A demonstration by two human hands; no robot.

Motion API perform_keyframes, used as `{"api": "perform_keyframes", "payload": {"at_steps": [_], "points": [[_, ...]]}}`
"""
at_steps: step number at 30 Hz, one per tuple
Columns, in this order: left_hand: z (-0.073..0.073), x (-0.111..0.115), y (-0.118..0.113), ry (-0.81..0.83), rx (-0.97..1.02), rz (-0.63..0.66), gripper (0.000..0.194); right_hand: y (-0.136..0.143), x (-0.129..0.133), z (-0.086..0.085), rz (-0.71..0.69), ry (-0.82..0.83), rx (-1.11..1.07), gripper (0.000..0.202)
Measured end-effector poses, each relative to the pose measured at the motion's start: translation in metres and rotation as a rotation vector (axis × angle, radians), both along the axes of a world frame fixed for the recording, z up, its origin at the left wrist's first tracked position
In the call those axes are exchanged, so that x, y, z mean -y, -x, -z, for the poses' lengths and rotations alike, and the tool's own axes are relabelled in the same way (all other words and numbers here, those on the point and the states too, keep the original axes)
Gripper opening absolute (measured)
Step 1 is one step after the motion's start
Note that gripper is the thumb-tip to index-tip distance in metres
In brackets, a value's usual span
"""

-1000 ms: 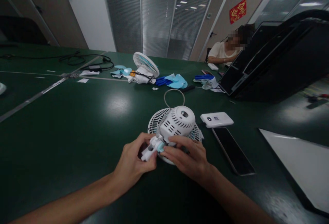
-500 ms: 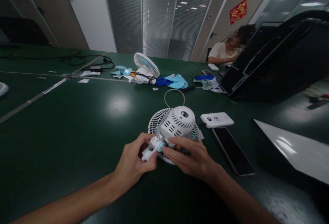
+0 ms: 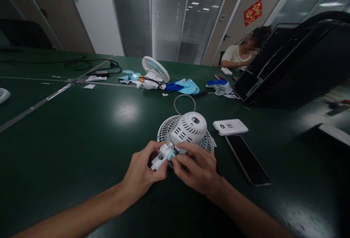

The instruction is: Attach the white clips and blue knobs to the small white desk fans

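Observation:
A white fan (image 3: 188, 128) lies grille-down on the green table, its slotted motor housing facing up. At its near side is a white bracket (image 3: 159, 160) with a light blue knob (image 3: 171, 155). My left hand (image 3: 144, 165) pinches the bracket between thumb and fingers. The fingers of my right hand (image 3: 195, 165) are bent around the light blue knob, with the thumb and a fingertip at it. Part of the grille is hidden under my right hand.
Right of the fan lie a white power bank (image 3: 231, 127) and a phone (image 3: 248, 160). Farther back are another fan (image 3: 153, 72), blue fan blades (image 3: 188, 86) and gloves (image 3: 220, 86). A black case (image 3: 295, 63) stands at right; a person (image 3: 236, 55) sits behind.
My right hand has shifted slightly, its fingers more bent at the knob. The white panel at the right has moved away to the right. My left hand keeps its grip.

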State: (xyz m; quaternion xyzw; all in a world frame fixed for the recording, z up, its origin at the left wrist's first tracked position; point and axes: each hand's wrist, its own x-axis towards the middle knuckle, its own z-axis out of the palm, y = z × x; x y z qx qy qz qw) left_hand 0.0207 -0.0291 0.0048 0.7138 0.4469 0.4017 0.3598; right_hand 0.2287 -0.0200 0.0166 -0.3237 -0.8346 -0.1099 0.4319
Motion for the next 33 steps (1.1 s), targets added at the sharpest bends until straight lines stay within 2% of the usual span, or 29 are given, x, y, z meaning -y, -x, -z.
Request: {"api": "perform_keyframes", "payload": {"at_steps": [8,17,21,25,28,33], "points": [[0.002,-0.001,0.001,0.016,0.023,-0.006,0.031,-0.024,-0.009,-0.011,-0.148,-0.044,0.171,0.024],[0.000,0.000,-0.001,0.017,-0.004,-0.012,0.030,-0.002,-0.002,-0.003,-0.010,-0.032,0.003,0.009],[0.001,0.000,-0.001,0.030,0.018,-0.018,0.032,-0.009,-0.003,-0.006,-0.031,-0.014,0.046,0.013],[0.001,0.000,0.000,0.040,0.029,-0.014,0.030,-0.023,-0.008,-0.010,-0.132,-0.030,0.169,0.026],[0.000,0.000,0.000,0.036,0.018,-0.015,0.029,-0.025,-0.009,-0.010,-0.120,-0.058,0.155,0.022],[0.000,0.000,-0.001,0.018,-0.002,-0.019,0.030,-0.010,-0.004,-0.006,-0.057,-0.039,0.036,0.010]]}}
